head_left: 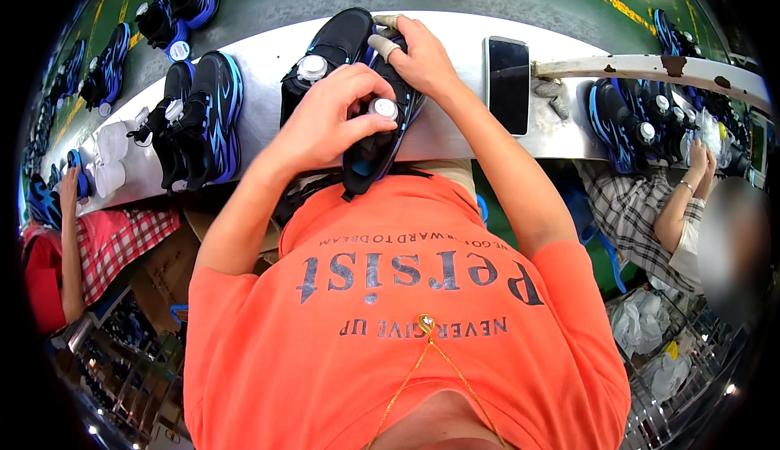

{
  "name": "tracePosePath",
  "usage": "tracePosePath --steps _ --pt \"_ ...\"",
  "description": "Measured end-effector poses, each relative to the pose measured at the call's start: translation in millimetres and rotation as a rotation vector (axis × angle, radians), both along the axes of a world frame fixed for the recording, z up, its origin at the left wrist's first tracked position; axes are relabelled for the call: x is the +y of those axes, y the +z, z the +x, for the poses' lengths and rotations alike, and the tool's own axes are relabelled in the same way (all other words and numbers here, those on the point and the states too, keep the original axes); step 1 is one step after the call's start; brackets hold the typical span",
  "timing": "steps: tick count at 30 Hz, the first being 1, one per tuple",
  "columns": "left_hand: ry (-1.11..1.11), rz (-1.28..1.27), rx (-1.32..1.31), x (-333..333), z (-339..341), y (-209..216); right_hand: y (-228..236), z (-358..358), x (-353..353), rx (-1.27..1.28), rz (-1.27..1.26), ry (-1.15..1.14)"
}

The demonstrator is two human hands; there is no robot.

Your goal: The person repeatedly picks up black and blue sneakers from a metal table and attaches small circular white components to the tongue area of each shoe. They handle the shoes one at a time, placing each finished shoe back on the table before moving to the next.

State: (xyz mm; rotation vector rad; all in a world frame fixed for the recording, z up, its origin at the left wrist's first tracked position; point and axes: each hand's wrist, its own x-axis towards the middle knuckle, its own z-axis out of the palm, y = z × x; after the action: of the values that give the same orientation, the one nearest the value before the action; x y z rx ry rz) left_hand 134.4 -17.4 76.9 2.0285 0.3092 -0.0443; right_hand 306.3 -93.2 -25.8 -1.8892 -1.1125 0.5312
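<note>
A black sneaker (372,153) stands at the table's edge before me, its toe pointing away. On its upper is a white round dial (383,109). My left hand (335,115) is closed at this dial, with thumb and curled fingers around it; the fingertips are partly hidden. My right hand (421,56) grips the toe end of the same sneaker from the right, and pale finger cots cover two of its fingertips. Against its left side stands a second black sneaker (345,32), with its own white dial (312,68), partly behind my left hand.
Right of the sneakers, a phone (508,84) lies on the metal table (268,52), beside grey finger cots (552,97) and a chipped white bar (642,66). Black-and-blue sneakers (213,117) and clear cups (110,157) stand left. Co-workers' hands (700,162) show at both sides.
</note>
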Motion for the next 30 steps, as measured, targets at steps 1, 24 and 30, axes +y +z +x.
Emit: tracePosePath --steps 1,24,30 --pt "-0.071 -0.059 -0.007 7 0 -2 1 -3 2 0.006 -0.018 0.01" --pt "0.606 -1.095 0.18 -53 -41 -7 99 -36 -69 0.048 -0.104 0.321" --pt "0.587 -1.117 0.206 -45 -36 1 106 -26 -62 0.112 -0.169 0.33"
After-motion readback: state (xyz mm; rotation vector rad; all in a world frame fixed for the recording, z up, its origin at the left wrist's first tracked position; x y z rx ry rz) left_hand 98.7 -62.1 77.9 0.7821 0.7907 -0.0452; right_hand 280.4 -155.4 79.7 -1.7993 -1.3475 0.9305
